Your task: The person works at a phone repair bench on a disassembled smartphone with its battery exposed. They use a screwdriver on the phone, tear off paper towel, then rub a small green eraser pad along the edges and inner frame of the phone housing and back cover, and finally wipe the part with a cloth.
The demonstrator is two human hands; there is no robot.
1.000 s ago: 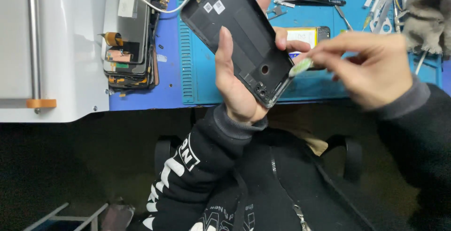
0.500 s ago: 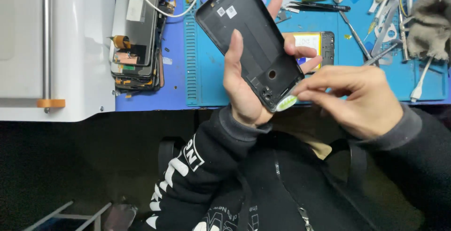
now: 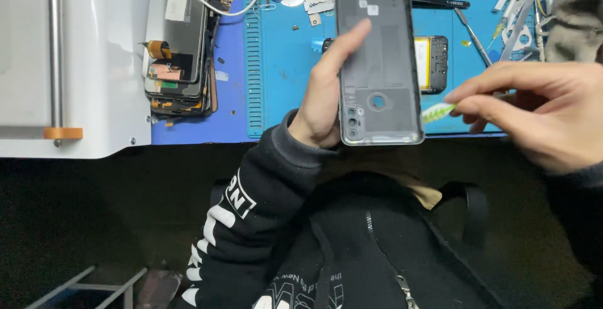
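Note:
My left hand (image 3: 326,95) grips a dark phone back cover (image 3: 378,64) by its left edge, inner side up, with the camera holes at the end nearest me. The cover stands upright in the view over the blue work mat (image 3: 282,64). My right hand (image 3: 534,111) is to the right of it, fingers pinched on a small pale green pick (image 3: 438,113) whose tip lies just off the cover's lower right edge. A phone body with a yellow battery (image 3: 430,63) lies on the mat, partly hidden behind the cover.
A stack of phone screens with flex cables (image 3: 179,45) lies at the mat's left, beside a white machine (image 3: 75,64). Tweezers and metal tools (image 3: 502,20) are scattered at the upper right, next to a grey cloth (image 3: 575,20). A white cable (image 3: 220,4) loops across the top.
My left hand has turned the cover from a slant to upright. My right hand has drawn away to the right with the pick, off the cover's lower end.

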